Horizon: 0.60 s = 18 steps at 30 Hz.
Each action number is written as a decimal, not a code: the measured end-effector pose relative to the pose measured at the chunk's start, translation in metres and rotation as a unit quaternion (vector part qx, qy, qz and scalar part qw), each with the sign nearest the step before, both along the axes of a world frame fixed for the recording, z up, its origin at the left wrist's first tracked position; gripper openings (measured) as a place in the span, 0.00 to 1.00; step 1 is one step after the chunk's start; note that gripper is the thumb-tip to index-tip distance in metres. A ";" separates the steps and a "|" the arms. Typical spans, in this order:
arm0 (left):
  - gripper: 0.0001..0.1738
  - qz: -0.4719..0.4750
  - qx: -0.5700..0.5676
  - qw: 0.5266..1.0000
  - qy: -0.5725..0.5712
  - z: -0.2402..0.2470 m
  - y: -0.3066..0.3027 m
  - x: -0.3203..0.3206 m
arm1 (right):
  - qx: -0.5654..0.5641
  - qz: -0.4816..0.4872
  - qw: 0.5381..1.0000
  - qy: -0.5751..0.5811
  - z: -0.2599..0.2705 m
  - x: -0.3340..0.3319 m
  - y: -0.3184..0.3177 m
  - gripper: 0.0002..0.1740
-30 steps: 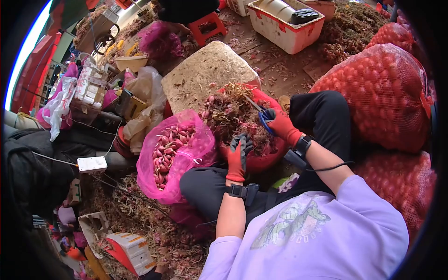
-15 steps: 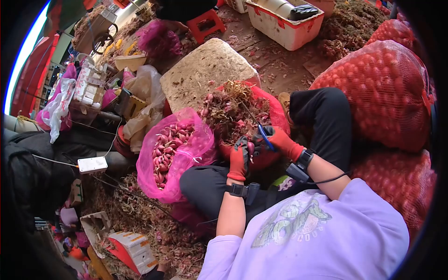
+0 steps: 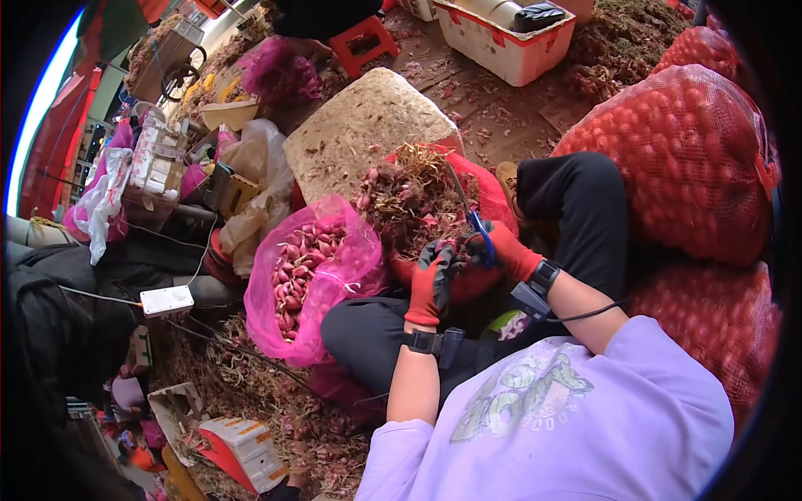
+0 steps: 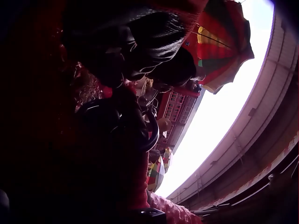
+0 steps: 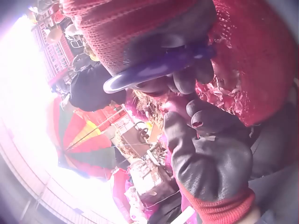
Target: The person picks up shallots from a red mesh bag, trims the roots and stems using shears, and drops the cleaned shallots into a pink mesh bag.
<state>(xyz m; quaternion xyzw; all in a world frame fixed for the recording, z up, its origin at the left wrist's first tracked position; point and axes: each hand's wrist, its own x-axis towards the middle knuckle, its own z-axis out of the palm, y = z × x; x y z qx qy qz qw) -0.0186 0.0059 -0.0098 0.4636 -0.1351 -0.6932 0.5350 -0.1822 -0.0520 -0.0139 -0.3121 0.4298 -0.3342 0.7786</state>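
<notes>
In the head view my gloved left hand (image 3: 430, 282) pinches a pink shallot (image 5: 175, 103), seen between the fingertips in the right wrist view. My right hand (image 3: 508, 250) is curled round the blue handle (image 3: 479, 225) of scissors, whose blades (image 3: 458, 185) point up over a heap of dry-rooted shallots (image 3: 401, 196) in a red tub (image 3: 494, 194). Both hands meet at the tub's near edge. Left of them sits a pink mesh bag (image 3: 261, 288) holding trimmed shallots (image 3: 292, 280). The left wrist view is mostly dark.
A worn foam block (image 3: 359, 121) lies beyond the tub. Full red net sacks (image 3: 668, 159) stand at the right. A white-and-red foam box (image 3: 505, 46) is at the back, and a small white box on a cable (image 3: 166, 301) lies left of the pink bag.
A second ago the hands were apart, the right one higher over the heap. It has come down beside the left hand, scissors still held, and a shallot now shows in the left fingers.
</notes>
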 end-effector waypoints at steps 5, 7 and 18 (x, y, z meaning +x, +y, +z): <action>0.17 -0.039 -0.089 0.986 -0.136 -0.014 0.002 -0.003 | -0.030 0.015 0.998 0.050 -0.016 -0.002 -0.004 0.09; 0.19 -0.030 -0.140 0.954 -0.264 -0.019 0.003 -0.004 | -0.068 -0.005 0.991 0.112 -0.010 0.004 -0.005 0.11; 0.24 -0.057 -0.137 0.971 -0.186 -0.003 0.008 -0.010 | -0.205 -0.008 0.952 0.226 -0.045 0.010 -0.005 0.07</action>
